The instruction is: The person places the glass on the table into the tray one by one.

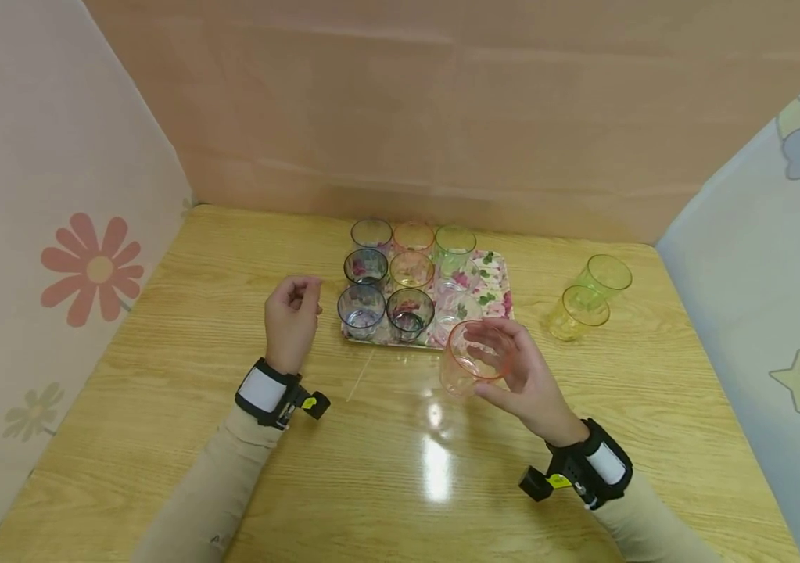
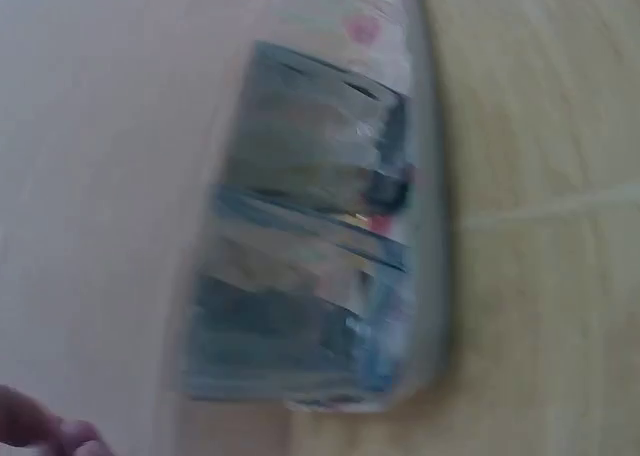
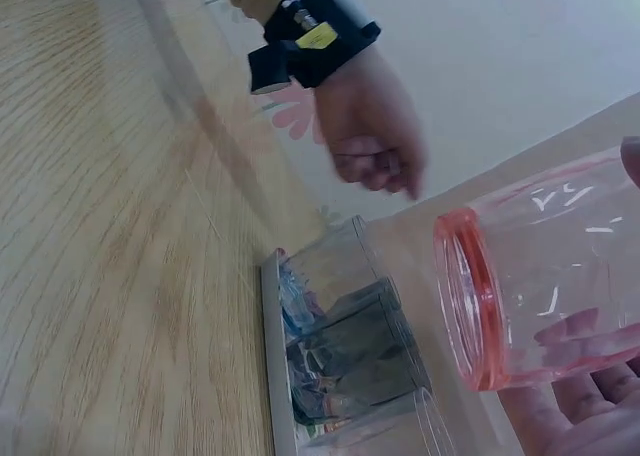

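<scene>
My right hand point(image 1: 526, 383) grips a clear cup with an orange-red rim point(image 1: 452, 375), held in front of the floral tray's point(image 1: 501, 281) front right part. In the right wrist view the same cup point(image 3: 560, 266) lies across the fingers, its red-tinted end toward the tray. Left of the tray, my left hand point(image 1: 292, 320) hovers with loosely curled fingers and holds nothing. Nearest to it stand a blue-rimmed cup point(image 1: 361, 313) and a dark-rimmed cup point(image 1: 366, 270). Beside the blue one is a black-tinted cup point(image 1: 410, 317). The left wrist view is blurred, with a few fingertips point(image 2: 45, 431) at its corner.
More tinted cups stand on the tray, among them a yellow-rimmed cup point(image 1: 411, 271) and a green-rimmed cup point(image 1: 456, 242). Right of the tray, a yellow cup point(image 1: 578, 317) and a yellow-green cup point(image 1: 607, 275) are close together on the wooden table point(image 1: 343, 469). Upright panels enclose the back and sides.
</scene>
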{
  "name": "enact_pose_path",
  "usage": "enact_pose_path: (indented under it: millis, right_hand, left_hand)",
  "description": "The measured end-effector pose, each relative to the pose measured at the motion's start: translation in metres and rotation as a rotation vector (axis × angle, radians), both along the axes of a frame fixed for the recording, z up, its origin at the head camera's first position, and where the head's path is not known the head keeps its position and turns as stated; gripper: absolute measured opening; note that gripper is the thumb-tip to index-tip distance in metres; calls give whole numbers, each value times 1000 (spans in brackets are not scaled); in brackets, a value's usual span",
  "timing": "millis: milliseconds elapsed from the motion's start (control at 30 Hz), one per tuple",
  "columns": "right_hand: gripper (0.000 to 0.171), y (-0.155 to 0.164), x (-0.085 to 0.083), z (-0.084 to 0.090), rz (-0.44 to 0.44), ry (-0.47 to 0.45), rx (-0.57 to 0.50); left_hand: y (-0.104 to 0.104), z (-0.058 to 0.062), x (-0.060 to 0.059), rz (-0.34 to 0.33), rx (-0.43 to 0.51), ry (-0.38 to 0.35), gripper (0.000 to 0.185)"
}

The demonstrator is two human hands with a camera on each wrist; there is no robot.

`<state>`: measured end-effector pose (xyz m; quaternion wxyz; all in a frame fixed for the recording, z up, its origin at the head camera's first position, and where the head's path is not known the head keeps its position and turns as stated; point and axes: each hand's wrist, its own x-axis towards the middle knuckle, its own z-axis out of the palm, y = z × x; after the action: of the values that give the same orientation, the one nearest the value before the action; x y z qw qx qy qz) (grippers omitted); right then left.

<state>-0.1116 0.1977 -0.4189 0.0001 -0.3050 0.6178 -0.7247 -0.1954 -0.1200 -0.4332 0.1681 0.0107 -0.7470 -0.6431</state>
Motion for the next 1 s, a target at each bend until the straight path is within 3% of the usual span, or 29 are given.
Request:
enact_pose_path:
  millis: [133, 300, 433, 533, 633, 800, 1000]
  right_hand:
    - [73, 4, 0, 1, -17, 2, -6]
    - [69, 10, 1, 3, -78, -8, -13]
    - [74, 16, -1, 7, -201, -8, -13]
    - [76, 18, -6, 11, -320, -23, 19]
    - [73, 19, -14, 14, -470, -89, 83]
    - [69, 22, -37, 14, -687, -199, 172]
    - [76, 28, -65, 1, -789, -264, 267]
  left_hand:
    - [-7, -20, -7, -11, -104, -219, 23]
    - [-15, -38, -13, -132, -236, -398, 29]
    - [-15, -45, -15, -199, -376, -367, 26]
    - [-12, -48, -15, -234, -424, -326, 24]
    - [-9, -48, -14, -258, -419, -343, 24]
    - [-6, -49, -13, -242, -408, -361, 24]
    - [-4, -49, -12, -232, -412, -346, 22]
